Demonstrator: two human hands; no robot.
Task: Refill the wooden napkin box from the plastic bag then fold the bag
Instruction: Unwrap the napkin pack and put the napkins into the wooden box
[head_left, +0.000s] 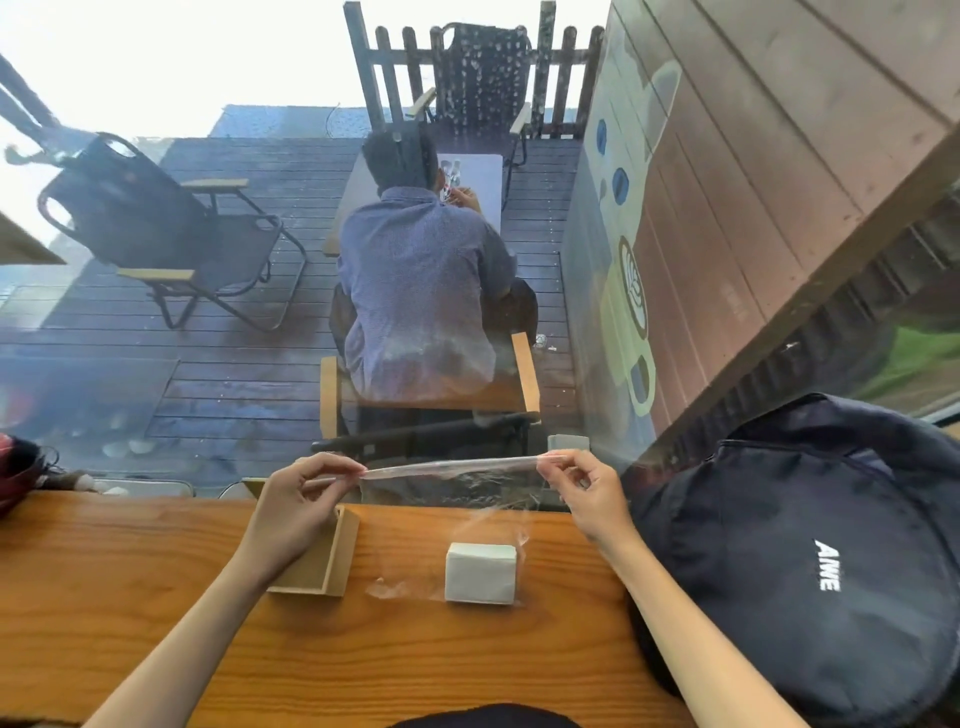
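A clear plastic bag (457, 480) hangs stretched between my two hands above the wooden table (156, 571). My left hand (301, 493) pinches its top left corner, and my right hand (587, 488) pinches the top right corner. The bag's lower end drapes down around a white stack of napkins (480, 571) standing on the table. The wooden napkin box (327, 556) sits to the left of the stack, partly hidden under my left wrist.
A dark backpack (810, 561) fills the table's right side. A window pane rises at the table's far edge; beyond it a person sits on a deck with folding chairs. A red object (13, 467) lies at the far left.
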